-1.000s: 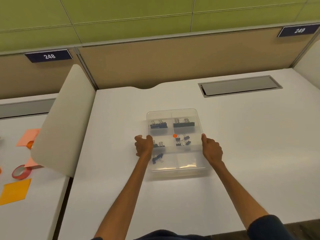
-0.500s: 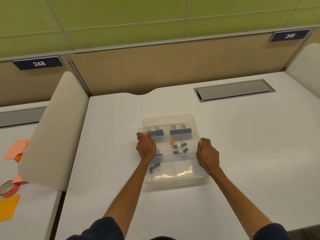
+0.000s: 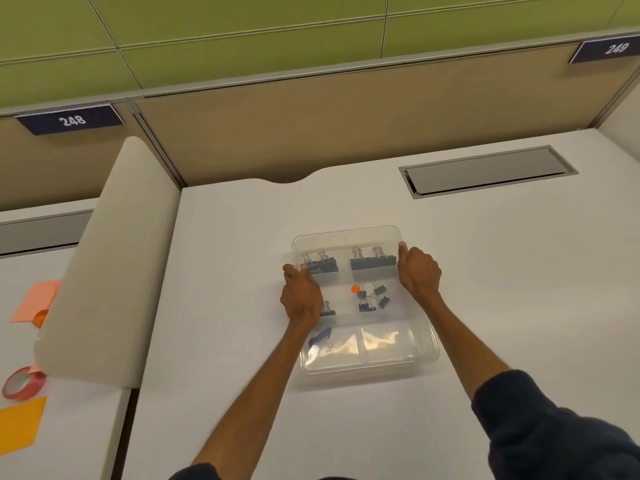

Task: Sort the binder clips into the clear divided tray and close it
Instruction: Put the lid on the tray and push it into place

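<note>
At the far left a red tape roll (image 3: 22, 382) and some orange paper sheets (image 3: 20, 424) lie beyond a pale divider panel (image 3: 114, 258). To the right of the panel is the white table (image 3: 235, 244), and the clear divided tray (image 3: 367, 365) rests flat on it, near the middle.

The left hand (image 3: 301, 296) holds the left side of the tray. Its fingers (image 3: 289, 270) are curled round the left rim and the thumb lies on top. The hand covers part of the middle left compartment.

Inside the tray the binder clips (image 3: 372, 261) lie sorted: large ones in both far compartments, small ones in the middle right one beside an orange dot (image 3: 355, 289), and a blue one in the near left.

The right hand (image 3: 419, 275) grips the right rim. Its fingers are curled together against the outer wall and the thumb points to the far right corner.

Further right, a grey cable cover (image 3: 485, 171) is set in the table.
</note>
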### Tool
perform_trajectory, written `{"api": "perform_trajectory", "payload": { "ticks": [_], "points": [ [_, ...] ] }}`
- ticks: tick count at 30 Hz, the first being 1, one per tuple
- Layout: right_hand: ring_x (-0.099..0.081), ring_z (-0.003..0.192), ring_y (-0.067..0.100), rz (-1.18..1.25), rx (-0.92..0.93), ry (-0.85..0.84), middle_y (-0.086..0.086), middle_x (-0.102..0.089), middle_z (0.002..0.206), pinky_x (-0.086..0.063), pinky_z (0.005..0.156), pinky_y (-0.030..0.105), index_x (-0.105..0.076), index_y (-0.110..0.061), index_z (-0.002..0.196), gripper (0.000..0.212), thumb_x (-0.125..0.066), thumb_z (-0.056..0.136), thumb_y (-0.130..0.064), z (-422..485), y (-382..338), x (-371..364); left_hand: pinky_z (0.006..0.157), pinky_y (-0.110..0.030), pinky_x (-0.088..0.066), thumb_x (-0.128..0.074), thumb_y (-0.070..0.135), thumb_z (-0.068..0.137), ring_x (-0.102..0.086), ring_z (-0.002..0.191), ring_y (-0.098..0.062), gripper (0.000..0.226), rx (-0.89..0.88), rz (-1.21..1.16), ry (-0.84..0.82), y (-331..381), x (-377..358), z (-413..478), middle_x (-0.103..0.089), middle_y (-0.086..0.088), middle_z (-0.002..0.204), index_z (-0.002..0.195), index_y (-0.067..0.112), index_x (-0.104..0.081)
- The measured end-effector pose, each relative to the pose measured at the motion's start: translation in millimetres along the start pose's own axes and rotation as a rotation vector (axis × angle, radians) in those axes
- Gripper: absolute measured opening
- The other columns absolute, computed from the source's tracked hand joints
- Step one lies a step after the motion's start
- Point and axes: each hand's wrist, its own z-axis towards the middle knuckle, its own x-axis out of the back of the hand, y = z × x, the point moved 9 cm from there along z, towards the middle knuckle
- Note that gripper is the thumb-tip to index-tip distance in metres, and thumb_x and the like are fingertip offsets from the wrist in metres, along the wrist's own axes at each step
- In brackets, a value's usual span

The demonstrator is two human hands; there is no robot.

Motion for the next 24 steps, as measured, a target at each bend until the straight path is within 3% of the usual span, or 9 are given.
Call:
{"api": "perform_trajectory", "payload": {
  "ticks": [6,11,15,17,20,24],
  "points": [
    [-0.061,0.081,0.031,0.267,-0.068,-0.140,0.014,-0.065,0.084,-0.047,0.075,0.040,-0.053,-0.013,0.069,0.060,-0.023,0.100,-0.054,5,12,-19,0.066,-0.030,-0.045,-0.033,0.032,0.103,-0.064,0.082,-0.027,0.023,0.002,-0.010,0.023,0,4,-1,-0.060,-0.007,0.098,0.107,0.010,-0.039],
    [-0.060,0.094,0.029,0.390,-0.077,-0.266,0.012,-0.065,0.104,-0.049,0.092,0.049,-0.062,-0.010,0.099,0.060,-0.020,0.101,-0.054,7,8,-26,0.069,-0.030,-0.043,-0.036,0.031,0.103,-0.064,0.086,-0.028,0.022,0.036,-0.011,0.024,-2,5,-3,-0.062,-0.007,0.102,0.109,0.010,-0.040],
    [-0.058,0.104,0.030,0.396,-0.063,-0.296,0.012,-0.063,0.117,-0.044,0.099,0.052,-0.060,-0.013,0.111,0.059,-0.019,0.100,-0.055,9,10,-31,0.070,-0.034,-0.045,-0.033,0.030,0.103,-0.064,0.085,-0.031,0.022,0.065,-0.026,0.024,-3,5,-3,-0.062,-0.009,0.100,0.106,0.009,-0.039],
    [-0.056,0.104,0.031,0.352,-0.042,-0.316,0.015,-0.060,0.120,-0.043,0.098,0.050,-0.052,-0.014,0.109,0.050,-0.018,0.101,-0.050,12,6,-28,0.071,-0.035,-0.046,-0.031,0.030,0.103,-0.064,0.087,-0.032,0.024,0.096,-0.024,0.016,-5,4,-2,-0.063,-0.011,0.102,0.106,0.008,-0.040],
    [-0.053,0.110,0.037,0.267,-0.050,-0.359,0.020,-0.054,0.125,-0.041,0.096,0.046,-0.037,-0.007,0.121,0.039,-0.020,0.103,-0.037,19,-4,-28,0.069,-0.033,-0.047,-0.033,0.028,0.103,-0.064,0.087,-0.031,0.021,0.088,-0.016,0.011,-4,4,-1,-0.064,-0.011,0.104,0.107,0.008,-0.040],
    [-0.055,0.095,0.035,0.199,-0.080,-0.219,0.022,-0.060,0.113,-0.039,0.081,0.040,-0.042,-0.003,0.115,0.041,-0.024,0.102,-0.037,25,-10,-22,0.068,-0.032,-0.046,-0.034,0.028,0.103,-0.064,0.085,-0.028,0.020,0.057,-0.022,0.011,-2,5,-2,-0.064,-0.011,0.103,0.107,0.009,-0.040]
  ]
}}
